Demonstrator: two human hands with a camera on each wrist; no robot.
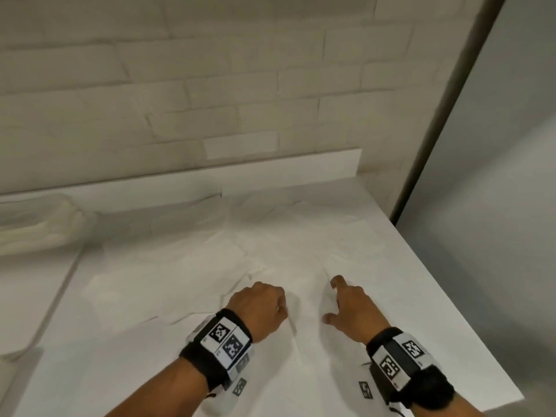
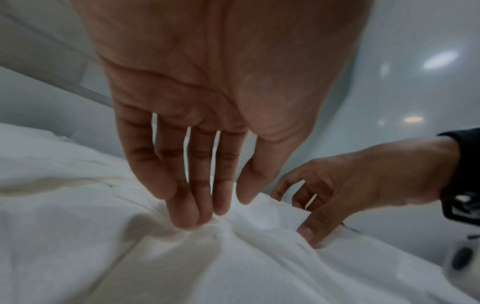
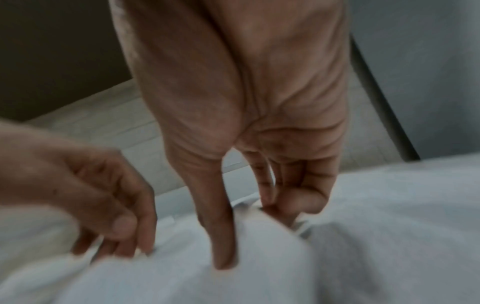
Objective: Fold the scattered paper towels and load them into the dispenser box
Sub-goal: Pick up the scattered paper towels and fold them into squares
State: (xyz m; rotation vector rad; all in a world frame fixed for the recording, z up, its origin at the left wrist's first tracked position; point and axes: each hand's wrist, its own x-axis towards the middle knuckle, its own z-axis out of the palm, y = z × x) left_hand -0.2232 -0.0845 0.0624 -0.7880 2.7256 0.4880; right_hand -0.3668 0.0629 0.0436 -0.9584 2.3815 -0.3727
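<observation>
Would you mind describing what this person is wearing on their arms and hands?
Both hands are bare, without gloves, and the forearms show no sleeves. The left wrist band is a wide black strap carrying white panels printed with black square fiducial markers. The right wrist band is alike, with a bulkier black block and a thin cable trailing below it.

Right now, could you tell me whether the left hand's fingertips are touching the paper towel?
Touching. The left wrist view shows the left hand with its fingertips pressed into the paper towel, which bunches into creases beneath them.
</observation>
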